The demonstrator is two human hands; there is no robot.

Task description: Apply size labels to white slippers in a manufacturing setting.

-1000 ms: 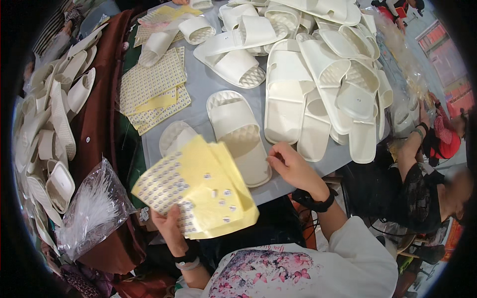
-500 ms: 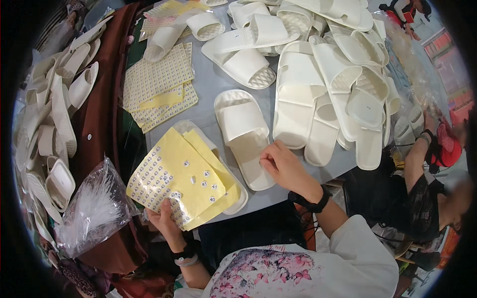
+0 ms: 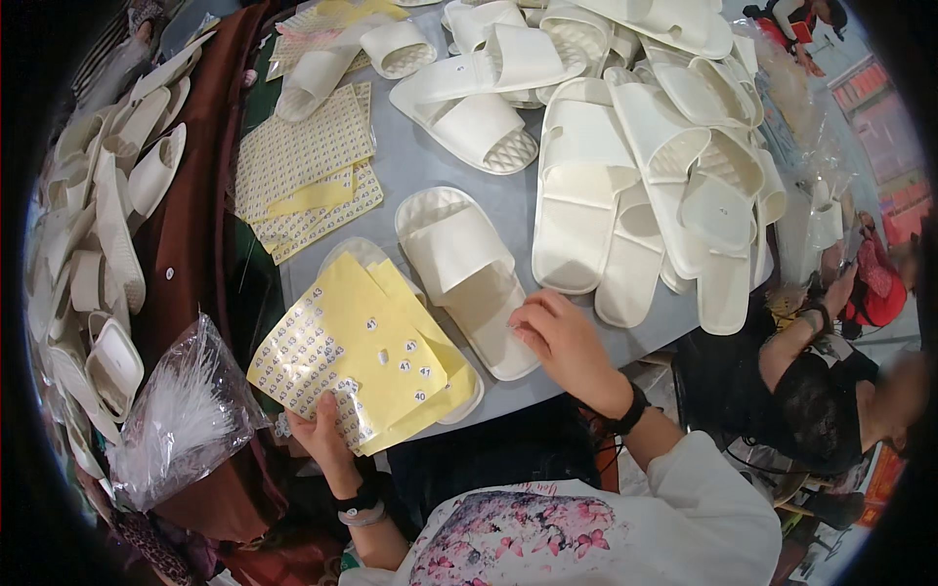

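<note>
My left hand [image 3: 328, 441] grips yellow sticker sheets [image 3: 399, 338] by their lower edge, thumb on top. Small round white labels dot the upper sheet, dense on its left and sparse on its right. A cream slipper [image 3: 490, 320] lies sole down beside the sheets, toe pointing away from me. My right hand [image 3: 567, 342] is at its heel, thumb and fingertips pinched together; whatever they hold is too small to make out. Partly hidden beneath the sheets lies another pale slipper [image 3: 467, 406].
A heap of cream slippers [image 3: 586, 195] covers the table's right and far side. More sticker sheets [image 3: 305, 156] lie at the far left. Slippers [image 3: 122, 215] and a clear plastic bag [image 3: 191, 420] rest on the brown surface at left. Another person [image 3: 811, 391] sits at right.
The slipper by my right hand has turned slightly, its toe swinging left. My right hand has shifted a little toward me, still pinched. My left hand and the sheets have hardly moved.
</note>
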